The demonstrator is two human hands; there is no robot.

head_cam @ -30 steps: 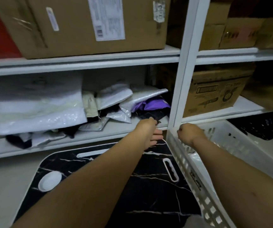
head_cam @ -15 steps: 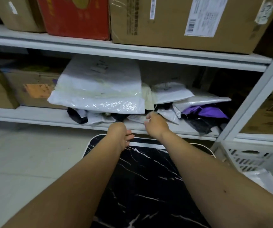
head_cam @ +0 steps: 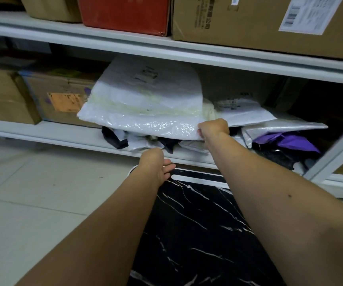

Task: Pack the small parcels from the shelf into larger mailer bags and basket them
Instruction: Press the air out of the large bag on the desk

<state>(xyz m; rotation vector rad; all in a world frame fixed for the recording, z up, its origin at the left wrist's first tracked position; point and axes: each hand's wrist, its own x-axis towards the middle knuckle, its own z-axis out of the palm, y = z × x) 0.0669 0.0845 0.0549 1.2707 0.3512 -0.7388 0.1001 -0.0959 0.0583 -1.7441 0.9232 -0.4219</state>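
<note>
Gripping the lower right corner of the large white mailer bag (head_cam: 146, 104) at frame centre: right hand (head_cam: 213, 129), fingers curled round the edge, likely lifting it to expose what lies beneath. Hovering just below the shelf edge (head_cam: 67, 139), centre frame: left hand (head_cam: 156, 165), fingers loosely bent, holding nothing, probably readying to reach under. Lying under and right of the bag: small parcels (head_cam: 189, 145), white, black and purple. Filling lower centre: black marbled board (head_cam: 197, 223).
</note>
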